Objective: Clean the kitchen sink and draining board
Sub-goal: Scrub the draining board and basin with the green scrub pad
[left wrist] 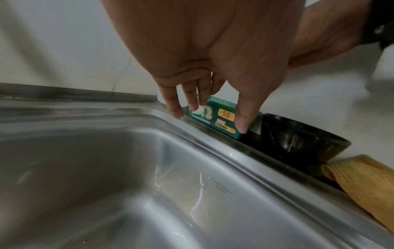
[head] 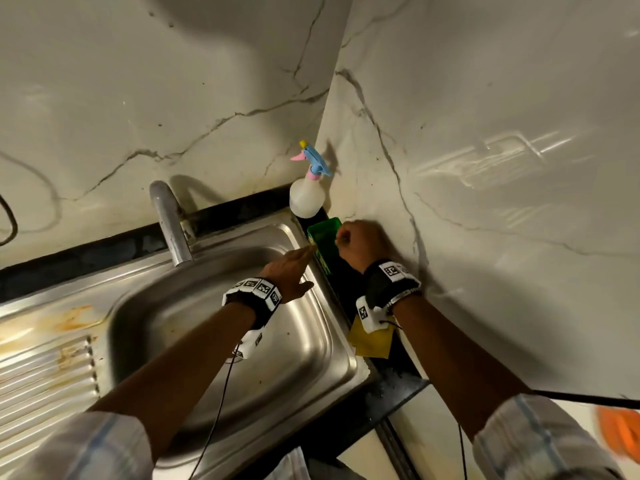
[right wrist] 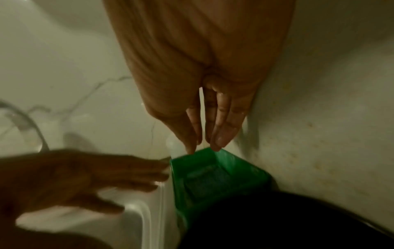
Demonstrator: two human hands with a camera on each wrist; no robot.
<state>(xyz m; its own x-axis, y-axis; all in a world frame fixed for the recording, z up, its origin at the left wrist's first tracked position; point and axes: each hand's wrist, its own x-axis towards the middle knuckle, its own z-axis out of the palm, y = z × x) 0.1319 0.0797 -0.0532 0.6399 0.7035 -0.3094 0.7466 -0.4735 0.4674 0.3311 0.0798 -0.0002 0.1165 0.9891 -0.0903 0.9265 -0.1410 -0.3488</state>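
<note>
A shiny steel kitchen sink (head: 214, 327) sits in a corner, with white marble-look walls (head: 485, 133) behind it and to its right. A ridged steel draining board (head: 45, 368) with orange rust marks is on the left side of the sink. A grey bent tap (head: 169, 220) stands at the back of the sink.

A narrow black surface (head: 398, 362) runs between the sink and the right wall. On it stands a small open green box (head: 325, 237) with a yellow price label on its side. Something dark lies inside the box, but it is too blurry to tell what it is.

The left hand (head: 289, 271) reaches over the sink with straight fingers. Its fingertips (left wrist: 242, 124) touch the side of the green box, and it holds nothing.

The right hand (head: 356, 242) is at the far end of the box. In the head view its fingers look curled, and in the right wrist view the fingertips (right wrist: 219, 141) come together at the box's far rim. I cannot tell if they pinch it.

A white spray bottle with a blue and pink top (head: 306, 195) stands in the corner, just behind the box. A black bowl (left wrist: 298, 139) sits just beside the box. A yellow cloth (head: 370, 341) lies nearer the person on the same surface.
</note>
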